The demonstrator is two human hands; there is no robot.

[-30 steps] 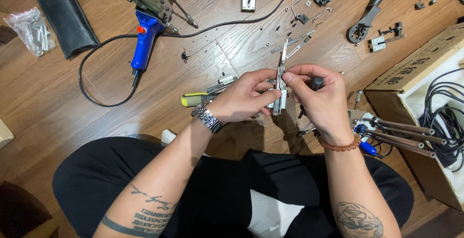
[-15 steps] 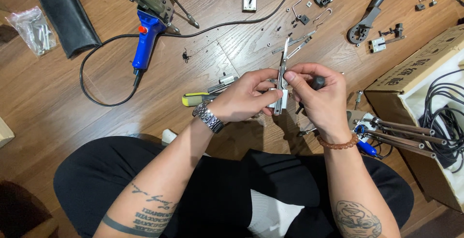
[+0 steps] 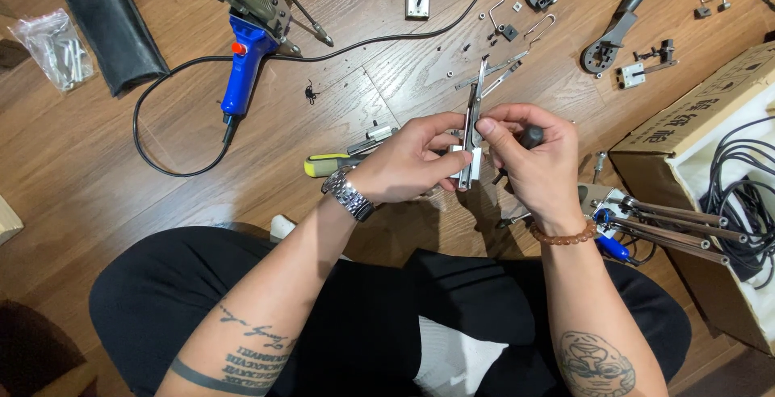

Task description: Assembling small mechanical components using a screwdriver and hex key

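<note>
Both my hands meet over my lap above a wooden floor. My left hand [image 3: 408, 163], with a metal watch on the wrist, pinches the lower end of a slim upright metal bracket [image 3: 471, 135]. My right hand [image 3: 533, 163] grips the same bracket near its middle with thumb and forefinger, and a black-handled tool [image 3: 530, 135] sticks out from between its fingers. A yellow-and-black screwdriver [image 3: 327, 165] lies on the floor just left of my left hand.
A blue-handled power tool [image 3: 246, 50] with a black cord [image 3: 161, 114] lies at upper left, next to a black pouch [image 3: 105, 22] and a plastic bag of parts [image 3: 56, 46]. Small metal pieces [image 3: 504, 30] are scattered ahead. A cardboard box [image 3: 710, 114] with cables stands right, metal rods [image 3: 670, 227] beside it.
</note>
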